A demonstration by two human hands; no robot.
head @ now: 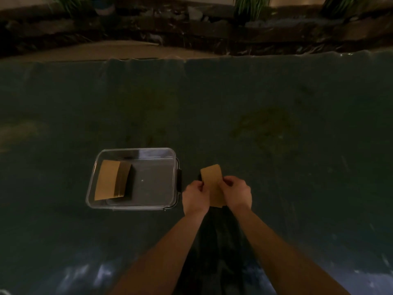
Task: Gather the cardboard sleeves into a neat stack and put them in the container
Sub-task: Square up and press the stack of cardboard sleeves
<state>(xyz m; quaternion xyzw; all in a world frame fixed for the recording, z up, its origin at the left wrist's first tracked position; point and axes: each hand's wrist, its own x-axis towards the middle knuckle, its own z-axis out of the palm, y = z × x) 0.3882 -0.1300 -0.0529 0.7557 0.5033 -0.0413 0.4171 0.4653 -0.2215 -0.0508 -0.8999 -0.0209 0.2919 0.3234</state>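
Dim scene, dark table [234, 107] filling most of the frame. Left of centre, a clear rectangular container [136, 150] resting flat on the table, open at the top. Inside, toward its left end, a stack [108, 179] of brown cardboard sleeves lying flat, edges fanned slightly to the right; rest of the container floor bare. Dark latch [179, 180] on the container's right wall.

Just right of the container, lower centre, both hands raised over the table. Left hand [194, 195] curled closed on the left edge of a sleeve [212, 182], thumb on its face. Right hand [236, 192] pinching the same sleeve's right edge, fingers bent. Sleeve held roughly upright between them, top end tilted away toward the upper frame, apart from the container. Cannot tell whether one sleeve or several. Plants [251, 7] blurred along the top edge.
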